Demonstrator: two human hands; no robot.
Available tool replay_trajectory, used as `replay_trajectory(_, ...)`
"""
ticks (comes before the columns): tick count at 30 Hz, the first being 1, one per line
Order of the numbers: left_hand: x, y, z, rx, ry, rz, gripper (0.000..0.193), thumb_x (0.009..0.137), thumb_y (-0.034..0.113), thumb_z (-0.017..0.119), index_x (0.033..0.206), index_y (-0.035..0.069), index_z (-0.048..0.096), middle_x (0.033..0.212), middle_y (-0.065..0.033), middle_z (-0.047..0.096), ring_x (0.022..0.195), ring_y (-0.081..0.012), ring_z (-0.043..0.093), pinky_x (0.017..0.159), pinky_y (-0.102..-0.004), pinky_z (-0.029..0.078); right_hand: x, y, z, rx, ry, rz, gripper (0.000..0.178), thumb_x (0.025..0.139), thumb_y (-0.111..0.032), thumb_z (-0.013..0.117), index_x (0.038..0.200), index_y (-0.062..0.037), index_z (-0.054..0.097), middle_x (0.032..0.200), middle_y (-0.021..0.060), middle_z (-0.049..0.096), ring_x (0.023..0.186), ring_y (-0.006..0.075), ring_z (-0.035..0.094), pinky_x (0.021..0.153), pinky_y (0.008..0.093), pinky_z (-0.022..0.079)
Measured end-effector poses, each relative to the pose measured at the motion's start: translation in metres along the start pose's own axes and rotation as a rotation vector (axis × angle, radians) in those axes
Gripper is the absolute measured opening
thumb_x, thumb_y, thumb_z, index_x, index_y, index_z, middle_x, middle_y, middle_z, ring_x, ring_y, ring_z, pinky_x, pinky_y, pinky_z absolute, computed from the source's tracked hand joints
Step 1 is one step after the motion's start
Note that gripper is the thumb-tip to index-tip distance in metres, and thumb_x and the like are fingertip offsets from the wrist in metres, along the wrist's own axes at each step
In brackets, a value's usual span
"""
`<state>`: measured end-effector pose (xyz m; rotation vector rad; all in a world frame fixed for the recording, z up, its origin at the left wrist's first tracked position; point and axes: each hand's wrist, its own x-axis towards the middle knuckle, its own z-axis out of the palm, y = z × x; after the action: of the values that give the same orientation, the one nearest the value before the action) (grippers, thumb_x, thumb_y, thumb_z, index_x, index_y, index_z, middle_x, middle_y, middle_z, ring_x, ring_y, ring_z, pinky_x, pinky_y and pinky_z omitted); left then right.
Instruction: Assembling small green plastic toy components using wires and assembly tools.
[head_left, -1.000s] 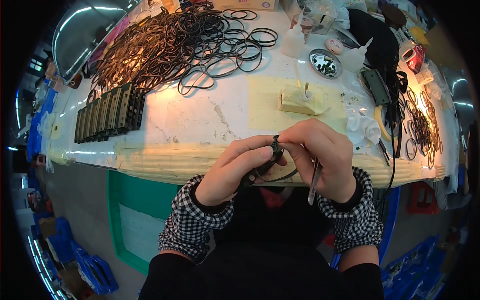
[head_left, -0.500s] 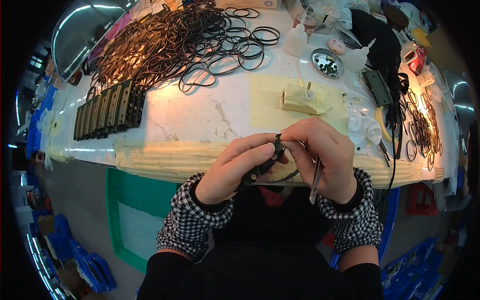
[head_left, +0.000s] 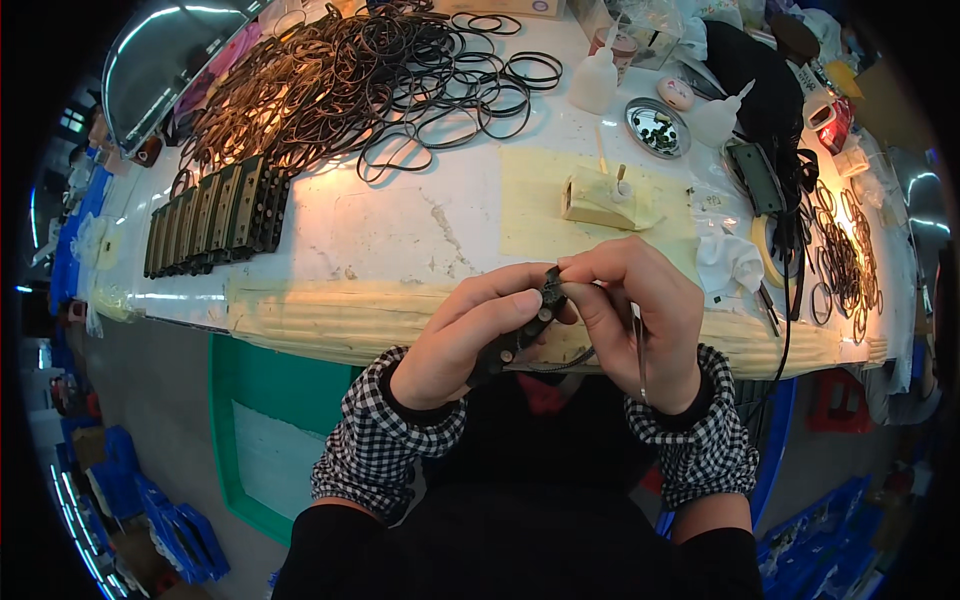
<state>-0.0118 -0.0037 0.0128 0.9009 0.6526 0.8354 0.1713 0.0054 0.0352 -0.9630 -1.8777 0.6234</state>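
Observation:
Near the front edge of the table, my left hand [head_left: 465, 325] is wrapped round a dark, narrow unit [head_left: 507, 353] with small round knobs along its side. My right hand [head_left: 645, 315] presses thumb and forefinger at the unit's upper end; any small piece between those fingertips is hidden. A slim metal tool like tweezers [head_left: 641, 355] is tucked in the same hand, pointing down past the palm. Below the hands a thin black belt [head_left: 565, 366] curves out from the unit. Similar green-black units [head_left: 215, 220] stand in a row at the left.
A heap of black belts [head_left: 330, 90] spreads over the back left. Behind my hands is a cream block [head_left: 595, 200] on yellow paper. Further right are a round metal dish [head_left: 655, 128] of small dark bits, squeeze bottles [head_left: 595, 80] and black cables. Yellow padding [head_left: 300, 320] lines the front edge.
The metal tool in my right hand has swung to a steeper angle, its lower end shifting right. The right wrist has moved slightly left; both hands stay at the unit.

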Motion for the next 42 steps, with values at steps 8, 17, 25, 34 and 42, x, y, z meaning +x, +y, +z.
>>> replay_trajectory(8, 0.000, -0.001, 0.001, 0.061, -0.017, 0.037, 0.046, 0.094, 0.029, 0.048, 0.124, -0.006, 0.051, 0.096, -0.0038, 0.059, 0.079, -0.0066, 0.052, 0.069, -0.0201, 0.043, 0.001, 0.003, 0.002, -0.028, 0.051, -0.089, 0.013, 0.079, 0.004, 0.067, 0.091, -0.0008, 0.063, 0.078, 0.0085, 0.062, 0.059, 0.0176, 0.059, 0.050, 0.0266, 0.046)
replay_trajectory(17, 0.000, -0.008, -0.008, 0.022, -0.080, 0.046, 0.037, 0.096, 0.019, 0.049, 0.126, -0.002, 0.052, 0.100, -0.0030, 0.060, 0.076, -0.0061, 0.050, 0.067, -0.0216, 0.044, -0.004, -0.001, 0.011, 0.003, 0.113, 0.042, 0.008, 0.082, 0.003, 0.065, 0.088, 0.0000, 0.061, 0.075, 0.0093, 0.061, 0.060, 0.0186, 0.060, 0.053, 0.0262, 0.047)
replay_trajectory(25, 0.001, -0.010, -0.006, -0.010, -0.056, 0.056, 0.034, 0.097, 0.020, 0.048, 0.122, -0.002, 0.054, 0.097, -0.0020, 0.060, 0.076, -0.0053, 0.049, 0.068, -0.0211, 0.043, -0.008, 0.006, 0.015, 0.033, 0.142, 0.033, 0.009, 0.083, 0.002, 0.065, 0.090, -0.0006, 0.061, 0.076, 0.0094, 0.062, 0.060, 0.0190, 0.061, 0.054, 0.0267, 0.047)
replay_trajectory(34, 0.002, -0.011, -0.006, -0.035, -0.071, 0.072, 0.035, 0.097, 0.019, 0.046, 0.121, -0.006, 0.054, 0.096, -0.0025, 0.060, 0.078, -0.0056, 0.049, 0.070, -0.0214, 0.043, -0.004, -0.003, 0.007, -0.048, 0.049, 0.001, 0.015, 0.083, 0.002, 0.066, 0.097, -0.0023, 0.065, 0.081, 0.0100, 0.065, 0.065, 0.0194, 0.064, 0.055, 0.0268, 0.049)
replay_trajectory(42, -0.001, -0.003, -0.001, 0.075, 0.002, 0.011, 0.040, 0.091, 0.024, 0.044, 0.114, -0.006, 0.054, 0.087, -0.0042, 0.057, 0.078, -0.0091, 0.052, 0.071, -0.0234, 0.043, -0.002, -0.007, 0.005, -0.051, 0.033, 0.052, 0.015, 0.081, 0.003, 0.066, 0.096, -0.0019, 0.066, 0.080, 0.0099, 0.065, 0.065, 0.0200, 0.064, 0.056, 0.0276, 0.049)
